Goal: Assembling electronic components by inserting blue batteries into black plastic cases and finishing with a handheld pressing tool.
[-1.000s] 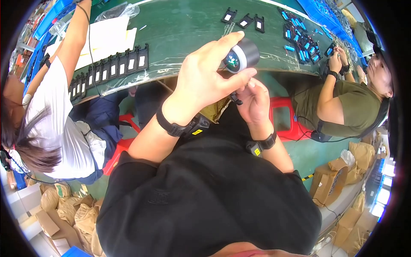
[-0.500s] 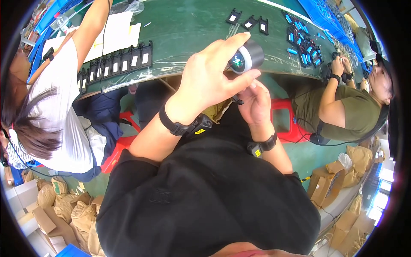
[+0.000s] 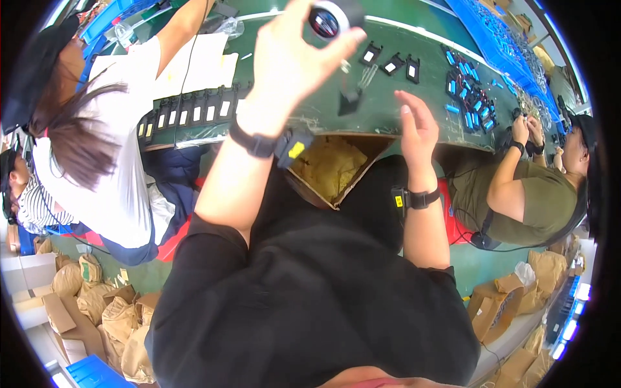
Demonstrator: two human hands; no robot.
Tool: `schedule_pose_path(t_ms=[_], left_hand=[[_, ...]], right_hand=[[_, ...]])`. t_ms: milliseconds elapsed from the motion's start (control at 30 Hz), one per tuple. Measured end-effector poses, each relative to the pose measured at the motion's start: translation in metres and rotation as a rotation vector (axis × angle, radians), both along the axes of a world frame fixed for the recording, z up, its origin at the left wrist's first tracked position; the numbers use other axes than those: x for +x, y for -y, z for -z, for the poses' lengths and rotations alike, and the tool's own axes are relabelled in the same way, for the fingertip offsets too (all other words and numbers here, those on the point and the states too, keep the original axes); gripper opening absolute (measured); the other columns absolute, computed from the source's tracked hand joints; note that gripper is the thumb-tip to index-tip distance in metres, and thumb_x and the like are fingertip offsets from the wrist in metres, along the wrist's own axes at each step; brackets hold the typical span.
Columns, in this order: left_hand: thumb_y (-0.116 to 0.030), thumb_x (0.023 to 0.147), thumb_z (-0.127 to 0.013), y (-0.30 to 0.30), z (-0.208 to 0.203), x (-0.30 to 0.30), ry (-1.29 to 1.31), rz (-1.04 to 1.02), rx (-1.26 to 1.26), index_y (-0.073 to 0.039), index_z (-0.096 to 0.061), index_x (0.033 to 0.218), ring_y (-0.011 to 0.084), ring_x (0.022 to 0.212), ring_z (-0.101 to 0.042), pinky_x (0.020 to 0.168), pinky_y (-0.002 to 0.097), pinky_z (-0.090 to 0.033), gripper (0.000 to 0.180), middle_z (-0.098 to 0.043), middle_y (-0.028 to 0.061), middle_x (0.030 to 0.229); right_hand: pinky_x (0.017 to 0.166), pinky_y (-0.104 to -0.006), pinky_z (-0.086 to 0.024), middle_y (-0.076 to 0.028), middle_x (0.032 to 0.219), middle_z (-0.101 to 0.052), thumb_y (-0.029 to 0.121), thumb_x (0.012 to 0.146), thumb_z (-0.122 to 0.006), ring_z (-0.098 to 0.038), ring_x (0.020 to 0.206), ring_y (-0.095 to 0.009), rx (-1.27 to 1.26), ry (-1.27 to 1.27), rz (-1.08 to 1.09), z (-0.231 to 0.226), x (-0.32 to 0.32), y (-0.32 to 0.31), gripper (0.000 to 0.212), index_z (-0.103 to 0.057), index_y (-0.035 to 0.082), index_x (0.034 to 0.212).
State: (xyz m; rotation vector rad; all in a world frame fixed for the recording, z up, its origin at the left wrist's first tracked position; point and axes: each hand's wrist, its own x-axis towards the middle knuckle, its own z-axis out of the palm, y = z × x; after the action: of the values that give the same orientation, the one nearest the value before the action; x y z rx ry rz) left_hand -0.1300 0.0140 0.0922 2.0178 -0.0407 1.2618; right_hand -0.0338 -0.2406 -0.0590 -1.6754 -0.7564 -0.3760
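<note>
My left hand is raised over the green table, thumb and fingers closed round a black cylinder with a pale ring and a glassy, lens-like front. Lower and to the right, my right hand holds nothing, its fingers stretched out and apart from the thumb. Between the two hands shows a small dark piece; whether it hangs or lies on the table I cannot tell. Three flat black frames with white labels lie beyond my right hand.
A row of similar black frames lines the table's left edge. Blue cylinders with black parts lie right. An open cardboard box sits below the table edge before me. One person works at left, another at right.
My left hand has carried the black cylinder up and away over the table. My right hand has come away from it, moved right and opened. The cardboard box is now uncovered.
</note>
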Motion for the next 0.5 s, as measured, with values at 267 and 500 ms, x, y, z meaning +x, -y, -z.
schedule_pose_path(t_ms=[267,500], left_hand=[[-0.029,0.088,-0.089,-0.117,-0.021,0.135,0.054,-0.349,0.0,-0.004,-0.067,0.137,0.0386,0.112,-0.077,0.096,0.0423,-0.061,0.06,-0.077,0.0254,0.119],[-0.042,0.083,-0.087,-0.265,0.036,0.273,-0.303,-0.527,0.241,-0.006,-0.064,0.141,0.047,0.115,-0.074,0.102,0.052,-0.06,0.072,-0.077,0.0271,0.123]], right_hand=[[0.082,-0.0426,-0.058,-0.007,0.1,-0.076,0.009,0.083,-0.079,-0.069,0.094,-0.031,-0.405,0.315,0.175,0.012,0.007,-0.016,0.011,-0.079,0.007,0.093],[0.082,-0.043,-0.058,-0.006,0.098,-0.074,0.01,0.079,-0.08,-0.068,0.093,-0.03,-0.407,0.32,0.153,0.002,0.007,-0.025,0.012,-0.078,0.008,0.091]])
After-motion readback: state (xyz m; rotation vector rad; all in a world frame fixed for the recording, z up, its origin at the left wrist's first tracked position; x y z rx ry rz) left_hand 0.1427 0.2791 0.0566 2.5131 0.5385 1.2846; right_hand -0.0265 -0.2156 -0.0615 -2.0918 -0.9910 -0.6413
